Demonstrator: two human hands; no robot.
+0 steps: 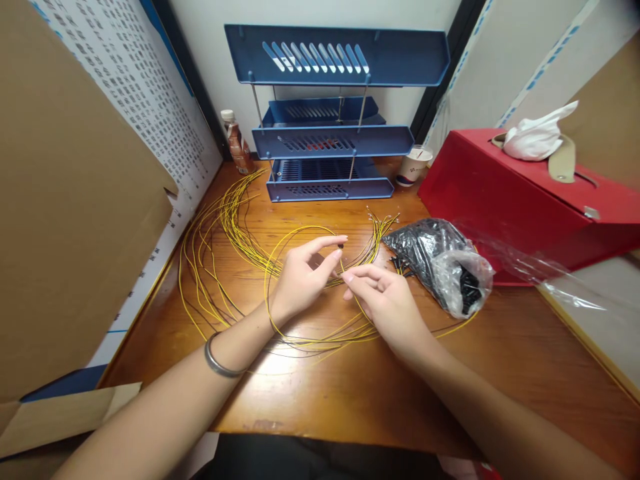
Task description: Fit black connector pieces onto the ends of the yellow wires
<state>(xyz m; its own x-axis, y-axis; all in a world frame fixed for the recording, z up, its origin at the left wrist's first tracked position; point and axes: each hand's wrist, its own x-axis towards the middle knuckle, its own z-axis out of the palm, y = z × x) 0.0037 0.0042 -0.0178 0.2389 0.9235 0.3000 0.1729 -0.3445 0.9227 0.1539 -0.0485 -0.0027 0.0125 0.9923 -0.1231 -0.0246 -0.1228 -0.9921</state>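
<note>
Near the middle of the wooden table (300, 400), my left hand (305, 273) pinches a small black connector (341, 247) between thumb and index finger. Just to the right and below it, my right hand (383, 297) has its fingertips closed on a thin yellow wire (342, 265) that runs up to the connector. A long bundle of yellow and black wires (240, 233) curves over the table from the back left and passes under both hands. Its bare-looking ends fan out behind my right hand. Several black connectors (401, 265) lie beside the plastic bag.
A clear bag of black parts (430, 257) lies right of my hands. Behind stand a blue tiered tray rack (330, 190), a bottle (237, 143) and a paper cup (414, 167). A red box (500, 200) with tissue is at the right, cardboard (75, 200) at the left.
</note>
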